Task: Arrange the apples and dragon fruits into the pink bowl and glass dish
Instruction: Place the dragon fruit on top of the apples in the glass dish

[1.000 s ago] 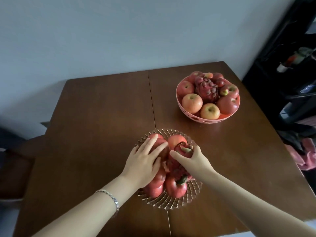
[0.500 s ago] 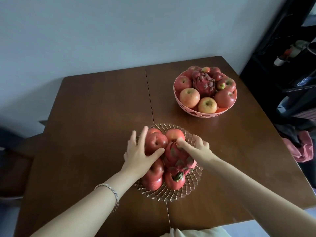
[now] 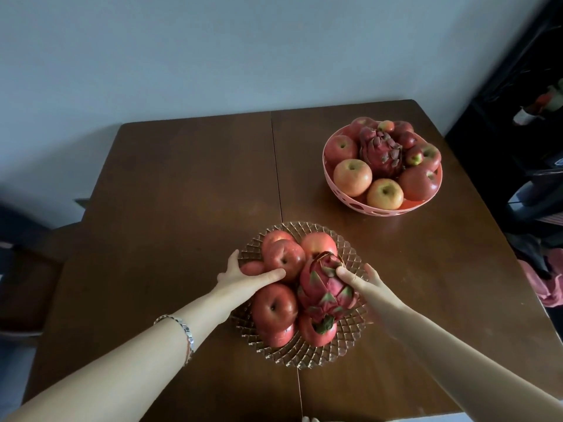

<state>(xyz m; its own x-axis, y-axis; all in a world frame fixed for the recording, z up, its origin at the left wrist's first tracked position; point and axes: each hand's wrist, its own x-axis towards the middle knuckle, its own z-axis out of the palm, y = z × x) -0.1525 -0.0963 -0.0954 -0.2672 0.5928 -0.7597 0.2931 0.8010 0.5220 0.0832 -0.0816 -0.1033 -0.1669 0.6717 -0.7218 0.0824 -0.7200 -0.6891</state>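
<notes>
The glass dish (image 3: 304, 357) stands on the near middle of the table, holding several red apples and a pink dragon fruit (image 3: 320, 284). My left hand (image 3: 240, 278) is at the dish's left side, thumb and fingers wrapped around a small apple (image 3: 253, 268) at the rim. On the right side, my right hand (image 3: 368, 284) has its thumb pressed on the dragon fruit and its fingers behind it. The pink bowl (image 3: 350, 205) at the far right holds several apples around a dark dragon fruit (image 3: 380, 153).
The brown wooden table (image 3: 182, 193) has a seam down its middle and a pale wall behind it. Dark furniture and pink cloth (image 3: 545, 281) stand past the right edge. A dark chair (image 3: 24, 269) is at the left.
Both hands have slid off the top of the fruit pile toward the dish's sides, uncovering the apples and the dragon fruit. The view has shifted slightly.
</notes>
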